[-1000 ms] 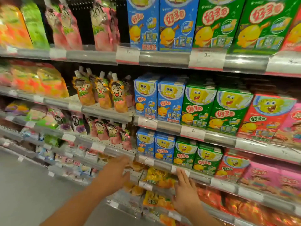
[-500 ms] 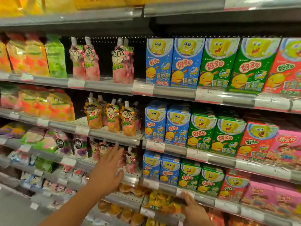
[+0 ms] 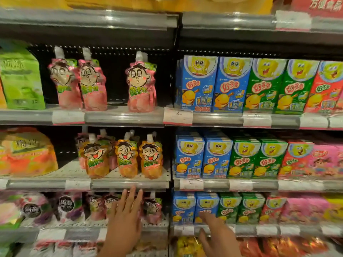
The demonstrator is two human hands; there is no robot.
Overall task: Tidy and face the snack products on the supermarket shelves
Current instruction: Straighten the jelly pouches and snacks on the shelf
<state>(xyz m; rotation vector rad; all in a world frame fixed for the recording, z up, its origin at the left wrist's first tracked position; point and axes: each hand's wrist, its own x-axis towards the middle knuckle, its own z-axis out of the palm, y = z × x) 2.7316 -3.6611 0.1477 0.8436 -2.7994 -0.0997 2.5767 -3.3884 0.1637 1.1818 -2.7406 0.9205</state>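
Both hands rose; left hand [image 3: 124,219] hides pouches [image 3: 109,206].

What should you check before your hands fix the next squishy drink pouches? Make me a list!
1. Left hand free to grab: ok, fingers straight, holding nothing.
2. Right hand free: ok, open by the blue boxes.
3. Pink pouches behind the left hand facing front: cannot tell, blurred and partly hidden.
4. Orange pouches upright, faces forward: ok.
5. Top pink pouches evenly spaced: not ok, a gap splits one from the pair.
6. Boxes on the right in neat rows: ok.
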